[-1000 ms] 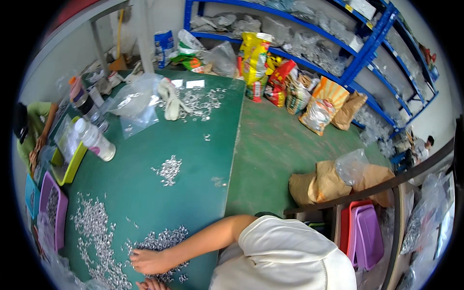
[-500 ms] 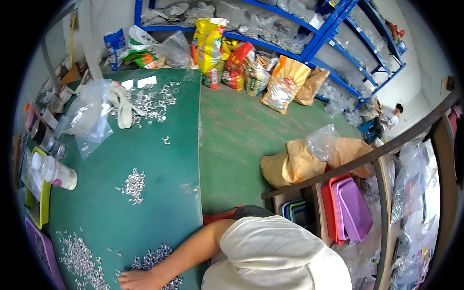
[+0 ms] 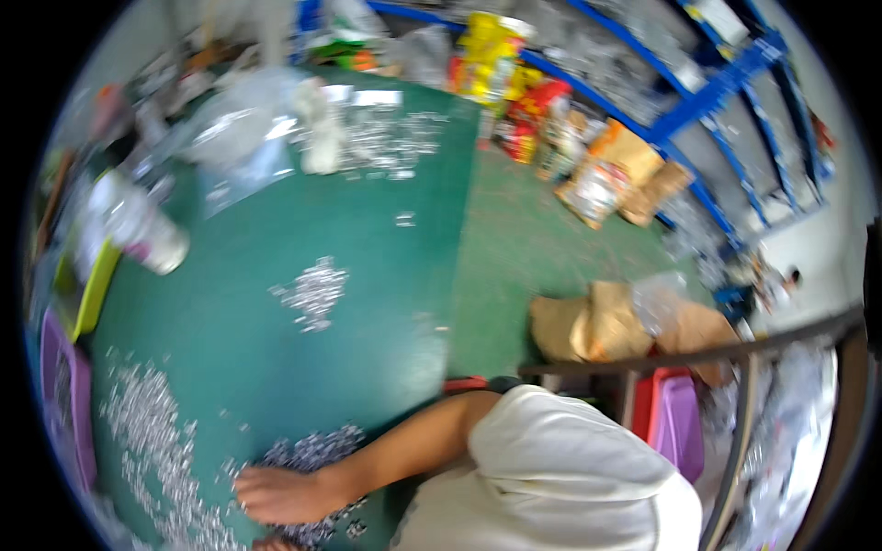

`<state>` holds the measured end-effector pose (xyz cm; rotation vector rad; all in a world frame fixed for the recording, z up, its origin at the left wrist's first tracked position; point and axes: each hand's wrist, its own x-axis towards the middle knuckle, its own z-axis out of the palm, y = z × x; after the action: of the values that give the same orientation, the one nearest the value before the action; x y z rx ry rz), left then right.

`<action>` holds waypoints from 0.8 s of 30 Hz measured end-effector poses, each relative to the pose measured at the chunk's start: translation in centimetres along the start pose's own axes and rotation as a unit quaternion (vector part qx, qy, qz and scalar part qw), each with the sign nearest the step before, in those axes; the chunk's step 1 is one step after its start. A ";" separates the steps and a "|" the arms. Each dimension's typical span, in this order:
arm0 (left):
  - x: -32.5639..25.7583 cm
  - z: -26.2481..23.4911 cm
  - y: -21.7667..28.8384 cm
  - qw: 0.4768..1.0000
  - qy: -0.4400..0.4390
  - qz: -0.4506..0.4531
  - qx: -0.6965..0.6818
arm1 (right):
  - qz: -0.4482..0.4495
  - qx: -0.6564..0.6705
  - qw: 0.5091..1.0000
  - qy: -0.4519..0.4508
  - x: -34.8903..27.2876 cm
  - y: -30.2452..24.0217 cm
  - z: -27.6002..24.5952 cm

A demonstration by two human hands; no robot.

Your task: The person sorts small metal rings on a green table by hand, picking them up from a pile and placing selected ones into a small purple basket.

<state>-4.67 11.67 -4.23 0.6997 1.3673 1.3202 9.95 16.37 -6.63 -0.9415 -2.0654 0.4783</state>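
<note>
While the right hand (image 3: 280, 493) lies flat, fingers spread and apart, on the green desk (image 3: 367, 230) at the lower left of the frame, it rests against a pile of small silvery metal parts (image 3: 308, 455) and clamps on nothing that can be seen. To gather such tiny pieces well, I judge it best to keep the palm low and sweep with the side of the fingers, drawing the parts into one heap instead of pinching them one by one, and to move slowly so that none skate off toward the desk's edge just right of the pile. A broader scatter of the same parts (image 3: 147, 441) runs along the left side, and a smaller heap (image 3: 312, 292) sits at the middle of the desk, well apart from the hand.

Only a sliver of another hand (image 3: 266, 545) shows at the bottom edge below the first; probably the left one, but whether it is open or closed I cannot tell. The whole picture is blurred, so the parts' exact shape is unclear. A purple tray (image 3: 64, 404) at the left rim is cut off by the fisheye border.
</note>
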 end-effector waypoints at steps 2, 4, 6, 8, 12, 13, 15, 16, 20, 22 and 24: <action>-0.1 3.3 0.9 0.991 0.118 -0.027 -0.061 | 0.005 0.062 0.996 0.063 -0.1 0.0 -0.2; 0.9 1.4 -0.8 0.996 0.007 0.050 -0.069 | 0.050 0.124 0.988 0.077 0.1 0.0 -1.0; 0.7 1.3 -1.0 0.993 -0.006 0.086 -0.077 | 0.080 0.163 0.981 0.065 0.5 -0.6 -1.4; 0.3 0.7 -1.7 0.995 0.010 0.061 -0.081 | 0.130 0.222 0.964 0.069 0.6 -1.1 -1.9; -0.8 1.5 -0.6 0.999 0.015 0.033 0.021 | 0.291 0.358 0.885 0.056 1.0 -2.0 -2.4; -1.0 1.7 -0.2 0.998 0.004 0.046 0.038 | 0.303 0.382 0.871 0.058 0.9 -1.9 -2.4; -1.0 1.5 -0.8 0.993 -0.028 0.092 0.067 | 0.339 0.421 0.839 0.067 0.6 -2.0 -2.4; -0.9 1.7 -0.8 0.990 -0.039 0.106 0.088 | 0.340 0.435 0.831 0.060 0.6 -2.1 -2.4; -0.8 2.1 -0.5 0.986 -0.034 0.110 0.120 | 0.341 0.438 0.831 0.028 0.7 -2.5 -2.5; -1.0 2.3 0.0 0.984 -0.029 0.115 0.132 | 0.334 0.446 0.830 0.025 0.8 -2.7 -2.5; -1.1 2.3 0.6 0.982 -0.016 0.116 0.146 | 0.333 0.467 0.819 0.022 1.0 -2.6 -2.4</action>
<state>-2.35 11.55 -2.99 1.1019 1.5037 1.2926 10.28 15.42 -3.05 -0.9716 -1.1052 1.6287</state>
